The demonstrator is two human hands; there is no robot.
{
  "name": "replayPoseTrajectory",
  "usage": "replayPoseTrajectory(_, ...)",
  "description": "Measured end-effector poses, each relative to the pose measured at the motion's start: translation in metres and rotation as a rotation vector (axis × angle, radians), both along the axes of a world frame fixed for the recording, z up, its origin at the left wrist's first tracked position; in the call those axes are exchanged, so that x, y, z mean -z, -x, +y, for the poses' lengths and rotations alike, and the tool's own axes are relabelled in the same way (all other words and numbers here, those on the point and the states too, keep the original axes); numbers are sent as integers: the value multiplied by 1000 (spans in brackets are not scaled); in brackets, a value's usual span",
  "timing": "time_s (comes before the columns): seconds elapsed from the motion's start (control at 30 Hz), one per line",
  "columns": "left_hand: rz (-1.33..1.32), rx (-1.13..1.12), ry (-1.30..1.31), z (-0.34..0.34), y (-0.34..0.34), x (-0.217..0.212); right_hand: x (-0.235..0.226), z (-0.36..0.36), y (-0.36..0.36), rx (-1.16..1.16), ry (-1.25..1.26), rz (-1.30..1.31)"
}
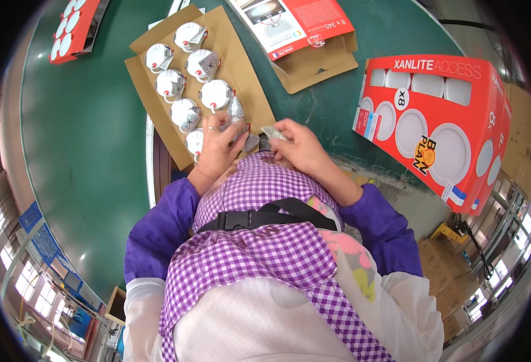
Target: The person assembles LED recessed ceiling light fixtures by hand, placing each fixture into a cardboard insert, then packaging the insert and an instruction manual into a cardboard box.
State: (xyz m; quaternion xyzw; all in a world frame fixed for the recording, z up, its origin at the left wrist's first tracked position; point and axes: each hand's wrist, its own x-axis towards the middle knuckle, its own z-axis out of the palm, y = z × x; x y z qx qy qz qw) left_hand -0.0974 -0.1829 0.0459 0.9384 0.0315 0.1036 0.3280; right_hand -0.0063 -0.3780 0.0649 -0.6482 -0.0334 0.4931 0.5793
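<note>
Single head-worn fisheye view, straight down, close over the green table [84, 120].

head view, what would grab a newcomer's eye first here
Most striking is the big red carton printed with white discs, standing at the right on the green table. Next, the brown cardboard tray of round white lamps at top centre. At its near end the left hand rests on a lamp, while the right hand pinches a small clear packet.
</note>
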Motion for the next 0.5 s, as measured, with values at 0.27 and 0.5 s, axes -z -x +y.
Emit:
replayPoseTrajectory(0.27, -27, 8, 10, -1, -2, 1, 0, 53, -28, -442, 305, -1027)
replayPoseTrajectory(0.5, -19, 7, 25, 0, 0, 4, 1, 62, -40, -502, 246, -1123)
